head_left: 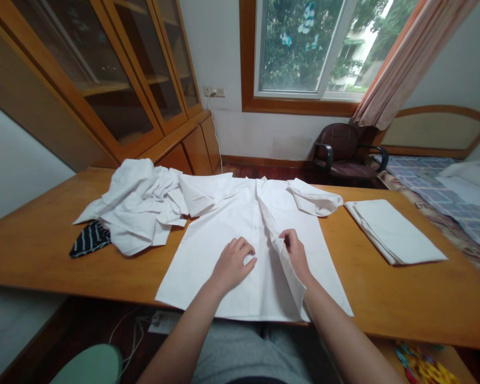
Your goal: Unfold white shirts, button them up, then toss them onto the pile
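Observation:
A white short-sleeved shirt [208, 256] lies spread on the wooden table in front of me, its collar end away from me and its hem at the near edge. My right hand [295, 250] pinches the edge of one front panel and holds it raised, so the front stands partly open. Over the other front panel, my left hand [235, 261] has its fingers curved with a gap between thumb and fingertips, and nothing shows in it. Whether its fingertips touch the cloth is hard to tell.
A crumpled heap of white clothes [140, 208] sits left of the shirt, beside a black striped cloth [90, 239]. To the right lies a folded white garment [396, 229] on the table [424, 298]. A chair [340, 149] and a bed [432, 181] stand beyond.

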### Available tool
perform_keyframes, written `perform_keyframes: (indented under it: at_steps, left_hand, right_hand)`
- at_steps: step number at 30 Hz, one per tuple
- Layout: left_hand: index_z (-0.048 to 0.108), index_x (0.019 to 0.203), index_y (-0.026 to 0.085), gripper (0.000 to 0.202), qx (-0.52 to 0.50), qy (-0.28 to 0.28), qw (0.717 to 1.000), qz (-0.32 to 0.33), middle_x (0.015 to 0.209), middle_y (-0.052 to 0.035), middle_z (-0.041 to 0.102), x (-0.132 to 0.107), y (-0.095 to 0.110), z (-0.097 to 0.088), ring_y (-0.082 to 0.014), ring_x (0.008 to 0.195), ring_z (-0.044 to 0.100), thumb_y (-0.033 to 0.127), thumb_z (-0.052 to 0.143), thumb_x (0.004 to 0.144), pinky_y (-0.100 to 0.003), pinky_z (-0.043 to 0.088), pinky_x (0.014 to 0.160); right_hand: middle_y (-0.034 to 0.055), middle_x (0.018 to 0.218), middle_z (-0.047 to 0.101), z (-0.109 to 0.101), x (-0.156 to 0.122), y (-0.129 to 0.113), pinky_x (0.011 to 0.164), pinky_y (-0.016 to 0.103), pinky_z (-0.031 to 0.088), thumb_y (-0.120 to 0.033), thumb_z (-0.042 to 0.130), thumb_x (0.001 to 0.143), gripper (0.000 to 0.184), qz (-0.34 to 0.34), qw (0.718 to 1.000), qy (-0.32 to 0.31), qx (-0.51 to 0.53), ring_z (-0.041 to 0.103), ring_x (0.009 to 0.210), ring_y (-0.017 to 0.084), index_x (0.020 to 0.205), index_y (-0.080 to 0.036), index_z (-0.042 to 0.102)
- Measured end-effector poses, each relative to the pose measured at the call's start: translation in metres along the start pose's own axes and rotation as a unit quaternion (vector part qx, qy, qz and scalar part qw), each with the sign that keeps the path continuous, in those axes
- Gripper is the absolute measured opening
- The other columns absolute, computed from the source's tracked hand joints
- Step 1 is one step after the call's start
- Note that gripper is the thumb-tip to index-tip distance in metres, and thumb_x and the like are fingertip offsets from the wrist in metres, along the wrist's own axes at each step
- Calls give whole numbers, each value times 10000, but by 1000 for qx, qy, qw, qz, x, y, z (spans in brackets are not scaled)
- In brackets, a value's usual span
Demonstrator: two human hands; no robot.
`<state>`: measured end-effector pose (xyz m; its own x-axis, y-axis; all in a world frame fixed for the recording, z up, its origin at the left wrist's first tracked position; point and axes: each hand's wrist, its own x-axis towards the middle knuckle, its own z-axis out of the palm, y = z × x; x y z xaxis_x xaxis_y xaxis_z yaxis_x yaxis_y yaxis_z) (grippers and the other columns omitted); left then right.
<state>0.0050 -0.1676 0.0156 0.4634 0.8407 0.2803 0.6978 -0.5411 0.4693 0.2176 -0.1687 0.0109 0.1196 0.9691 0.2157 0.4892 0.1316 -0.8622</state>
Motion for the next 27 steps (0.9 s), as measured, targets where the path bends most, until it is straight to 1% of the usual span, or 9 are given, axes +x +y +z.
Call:
perform_keyframes:
  at_steps: [3, 6, 10, 11, 13, 16, 18, 22, 27]
  left_hand:
    - [586, 875, 200, 21, -1, 3, 1000, 1, 923, -36, 570, 1, -3, 2, -211, 905, 539, 183, 598, 878, -364, 439, 836]
    - [572, 854, 195, 35, -9, 0, 1000, -2, 902, -35, 569, 1, -3, 3, -206, 874, 537, 173, 598, 863, -349, 432, 791]
    - [568, 819, 193, 54, -40, 0, 999, -14, 862, -28, 567, 2, -2, 1, -189, 816, 529, 157, 597, 847, -334, 427, 763]
    - [568, 809, 193, 59, -52, 0, 998, -18, 851, -25, 567, 2, -2, 0, -184, 803, 527, 154, 598, 844, -330, 427, 760]
    - [573, 798, 191, 65, -80, 1, 996, -26, 834, -19, 569, 3, -2, -1, -175, 788, 527, 151, 601, 841, -318, 428, 754]
    - [586, 795, 188, 59, -139, 0, 989, -41, 829, -13, 568, 3, -3, -3, -160, 767, 533, 162, 605, 845, -295, 432, 736]
    - [591, 792, 183, 65, -198, 0, 979, -51, 829, -13, 561, 2, -5, -6, -150, 755, 536, 179, 603, 855, -277, 433, 718]
    - [593, 783, 170, 129, -301, 18, 952, -57, 821, -20, 552, 1, -8, -16, -147, 767, 538, 247, 606, 885, -258, 416, 687]
    - [609, 790, 167, 213, -335, 21, 940, -58, 824, -39, 569, -6, -10, -24, -162, 777, 543, 347, 615, 904, -269, 412, 683]
  right_hand:
    - [-35, 715, 540, -4, 2, 3, 600, 262, 387, -329, 497, 827, 120, 11, 999, 17, 35, 512, 633, 160, 888, -233, 461]
    - [-30, 710, 550, -5, 3, 1, 595, 262, 397, -347, 513, 825, 127, 1, 999, 3, 38, 508, 632, 161, 868, -235, 473]
    - [12, 775, 584, -1, 3, -5, 670, 290, 438, -267, 473, 848, 73, -79, 996, -49, 5, 543, 706, 178, 839, -223, 531]
    - [25, 805, 595, 0, 3, -6, 706, 300, 448, -247, 461, 864, 98, -96, 994, -56, -6, 558, 747, 185, 861, -219, 556]
    - [45, 874, 617, 3, 2, -9, 778, 316, 459, -232, 446, 907, 169, -112, 991, -69, -22, 580, 830, 195, 970, -213, 601]
    - [54, 925, 633, 6, 1, -12, 811, 322, 464, -255, 445, 953, 265, -107, 988, -97, -46, 587, 851, 192, 1168, -213, 595]
    - [55, 934, 643, 7, 1, -12, 810, 327, 467, -271, 465, 954, 310, -104, 985, -118, -68, 588, 833, 191, 1237, -211, 576]
    - [54, 952, 671, 9, 2, -12, 829, 345, 463, -304, 497, 956, 361, -97, 981, -137, -94, 603, 844, 197, 1299, -207, 552]
    - [48, 924, 689, 8, 5, -17, 817, 336, 460, -352, 455, 989, 384, -55, 982, -162, -73, 627, 855, 200, 1337, -196, 501]
